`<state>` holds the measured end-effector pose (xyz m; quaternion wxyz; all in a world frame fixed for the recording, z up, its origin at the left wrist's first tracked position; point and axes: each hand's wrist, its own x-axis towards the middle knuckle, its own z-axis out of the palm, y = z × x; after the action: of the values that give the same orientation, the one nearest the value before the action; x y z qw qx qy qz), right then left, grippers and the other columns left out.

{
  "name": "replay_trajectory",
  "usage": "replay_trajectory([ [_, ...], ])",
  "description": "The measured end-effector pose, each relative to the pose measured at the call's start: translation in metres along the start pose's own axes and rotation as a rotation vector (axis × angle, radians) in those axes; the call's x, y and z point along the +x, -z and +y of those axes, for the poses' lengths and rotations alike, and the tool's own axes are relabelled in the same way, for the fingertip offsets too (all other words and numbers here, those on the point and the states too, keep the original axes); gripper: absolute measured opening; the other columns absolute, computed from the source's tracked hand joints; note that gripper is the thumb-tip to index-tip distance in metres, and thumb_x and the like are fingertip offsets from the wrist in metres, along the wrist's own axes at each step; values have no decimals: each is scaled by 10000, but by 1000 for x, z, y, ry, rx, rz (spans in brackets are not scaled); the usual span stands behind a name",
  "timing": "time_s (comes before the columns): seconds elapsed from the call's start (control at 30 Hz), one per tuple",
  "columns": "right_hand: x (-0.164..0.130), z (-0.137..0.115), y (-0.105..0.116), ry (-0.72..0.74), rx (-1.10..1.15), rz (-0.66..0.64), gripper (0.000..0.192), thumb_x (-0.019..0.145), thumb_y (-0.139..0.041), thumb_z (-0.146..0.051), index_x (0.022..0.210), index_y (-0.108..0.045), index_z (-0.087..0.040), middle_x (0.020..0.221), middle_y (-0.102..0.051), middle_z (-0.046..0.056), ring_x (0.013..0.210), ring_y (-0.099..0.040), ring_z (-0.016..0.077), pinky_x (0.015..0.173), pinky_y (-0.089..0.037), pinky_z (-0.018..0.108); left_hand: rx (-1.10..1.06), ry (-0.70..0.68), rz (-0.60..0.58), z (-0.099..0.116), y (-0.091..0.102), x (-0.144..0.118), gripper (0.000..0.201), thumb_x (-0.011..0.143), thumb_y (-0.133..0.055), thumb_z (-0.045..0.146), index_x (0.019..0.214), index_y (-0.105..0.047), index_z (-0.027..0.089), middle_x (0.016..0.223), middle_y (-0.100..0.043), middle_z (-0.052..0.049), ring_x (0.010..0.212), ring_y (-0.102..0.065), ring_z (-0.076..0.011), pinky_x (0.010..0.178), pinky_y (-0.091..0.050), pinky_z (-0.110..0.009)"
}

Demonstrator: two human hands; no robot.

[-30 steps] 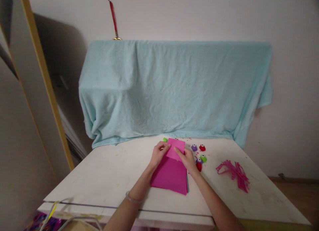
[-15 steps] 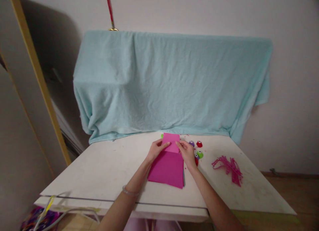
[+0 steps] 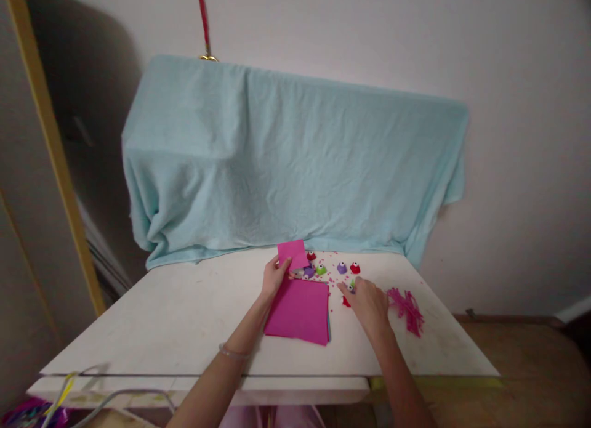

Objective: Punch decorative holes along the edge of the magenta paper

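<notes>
Between the thumb and fingers of my left hand (image 3: 276, 275) is a small pink square of paper (image 3: 292, 254), held upright above the table. Just below it lies a stack of larger magenta paper sheets (image 3: 298, 311). My right hand (image 3: 369, 302), thumb apart from the fingers, is over a cluster of small coloured pieces with white round tops, partly covering them. A red one (image 3: 346, 301) shows by the thumb. More such pieces lie beyond: purple (image 3: 341, 268), red (image 3: 355, 268) and green (image 3: 321, 270). A grey pointed thing beside my left fingers is unclear.
Tiny pink paper bits are scattered among the pieces. A tangle of cut pink paper strips (image 3: 409, 311) lies right on the white table (image 3: 184, 317). A light blue towel (image 3: 295, 163) hangs at the back. A grey cable (image 3: 124, 392) runs at the front left.
My right hand has let go of the small pink square and moved right and down to the small pieces. My left hand has kept the square and shifted left; the view has turned slightly.
</notes>
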<state>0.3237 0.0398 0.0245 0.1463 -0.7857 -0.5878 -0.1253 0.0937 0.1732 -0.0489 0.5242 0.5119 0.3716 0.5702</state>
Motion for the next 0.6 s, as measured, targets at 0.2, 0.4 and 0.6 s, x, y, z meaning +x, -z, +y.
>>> replay_trajectory([
  [0.2, -15, -2, -25, 10, -22, -100, 346, 797, -574, -496, 782, -645, -157, 765, -685, 144, 718, -665, 270, 601, -414, 313, -25, -21, 61, 6, -2, -4, 544, 640, -750, 485, 1029, -602, 135, 732, -697, -47, 536, -623, -164, 538, -500, -259],
  [0.4, -1, -3, -19, 2, 493, -50, 371, 770, -581, -513, 593, -574, -186, 525, -619, 58, 494, -602, 193, 486, -398, 265, -103, 37, 39, 11, -5, -5, 512, 613, -775, 484, 935, -635, 111, 756, -699, -82, 585, -635, -180, 570, -511, -279],
  [0.6, 51, -35, -13, -61, 1475, -110, 439, 750, -571, -604, 741, -572, -165, 524, -598, 8, 403, -527, 140, 424, -413, 246, -158, 66, -26, 15, -7, -8, 548, 615, -763, 513, 949, -634, 99, 772, -690, -90, 562, -619, -162, 544, -495, -261],
])
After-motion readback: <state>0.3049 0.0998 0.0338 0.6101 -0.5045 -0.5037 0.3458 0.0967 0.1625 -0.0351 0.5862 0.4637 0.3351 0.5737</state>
